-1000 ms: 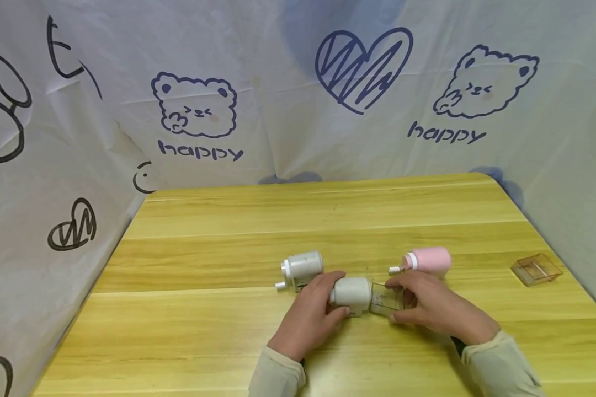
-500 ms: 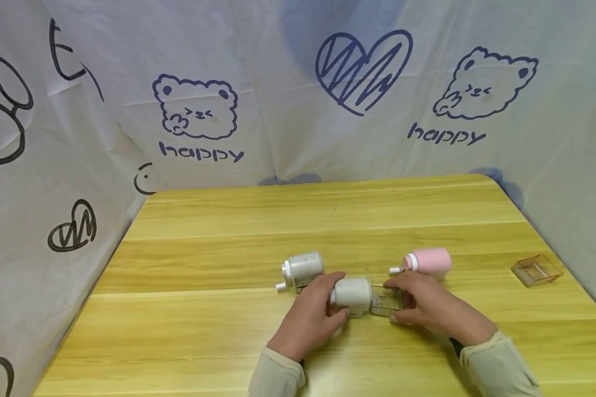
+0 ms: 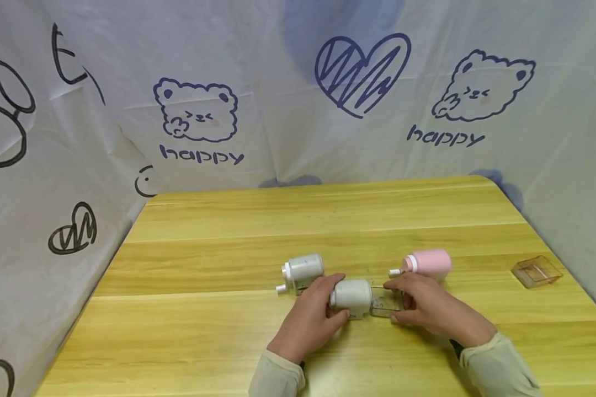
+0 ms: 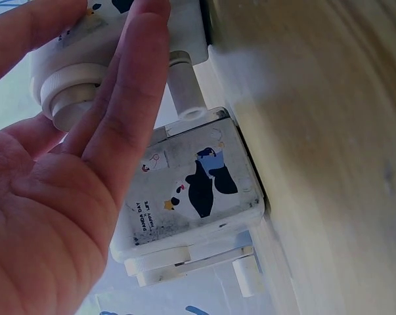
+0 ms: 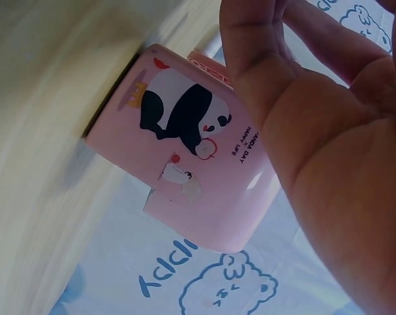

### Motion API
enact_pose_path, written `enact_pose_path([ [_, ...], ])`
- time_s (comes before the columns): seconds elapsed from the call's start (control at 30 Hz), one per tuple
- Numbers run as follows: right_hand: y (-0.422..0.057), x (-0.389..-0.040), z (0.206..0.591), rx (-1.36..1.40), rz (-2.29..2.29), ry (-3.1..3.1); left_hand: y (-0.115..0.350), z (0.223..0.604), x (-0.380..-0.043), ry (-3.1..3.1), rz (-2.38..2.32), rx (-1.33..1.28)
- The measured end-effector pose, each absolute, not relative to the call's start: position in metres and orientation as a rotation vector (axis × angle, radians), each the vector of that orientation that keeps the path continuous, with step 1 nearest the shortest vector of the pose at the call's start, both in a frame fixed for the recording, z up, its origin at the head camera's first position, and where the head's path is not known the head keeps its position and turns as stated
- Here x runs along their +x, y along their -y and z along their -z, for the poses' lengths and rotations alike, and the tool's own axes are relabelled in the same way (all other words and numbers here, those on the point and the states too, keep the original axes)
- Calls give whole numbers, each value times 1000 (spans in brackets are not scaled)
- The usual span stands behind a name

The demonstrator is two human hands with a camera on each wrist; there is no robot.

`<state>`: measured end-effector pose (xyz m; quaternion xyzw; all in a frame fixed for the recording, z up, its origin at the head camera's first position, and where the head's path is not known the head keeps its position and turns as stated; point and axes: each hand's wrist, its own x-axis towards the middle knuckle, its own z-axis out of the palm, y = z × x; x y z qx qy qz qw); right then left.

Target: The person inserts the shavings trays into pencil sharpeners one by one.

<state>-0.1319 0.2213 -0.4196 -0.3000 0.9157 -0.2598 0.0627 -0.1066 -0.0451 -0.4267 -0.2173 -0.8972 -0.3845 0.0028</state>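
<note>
In the head view, my left hand [image 3: 308, 320] grips a pale grey crank pencil sharpener [image 3: 352, 295] lying low over the table, fingers behind it and thumb in front. My right hand [image 3: 432, 306] pinches a clear smoky shavings drawer [image 3: 384, 302] between thumb and fingers, right at the sharpener's right end. Just beyond the left hand lies a second grey sharpener [image 3: 304, 267], its panda print [image 4: 204, 190] showing in the left wrist view. Behind the right hand lies a pink sharpener [image 3: 431, 263], its panda side [image 5: 178, 131] filling much of the right wrist view.
An orange-tinted clear drawer [image 3: 535, 272] lies near the right edge of the wooden table [image 3: 203, 342]. White cloth [image 3: 278, 132] with drawn bears and hearts hangs behind the table and along both sides.
The drawer in my right hand has levelled slightly against the sharpener's end. Both hands keep nearly the same place, and the head view has tilted up a little.
</note>
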Motion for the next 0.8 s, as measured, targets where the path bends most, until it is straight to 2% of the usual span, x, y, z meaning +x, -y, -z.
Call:
enact_pose_path([
  [0.8, -221, -132, 420, -927, 757, -2772, 46, 426, -106, 2824, 1201, -682],
])
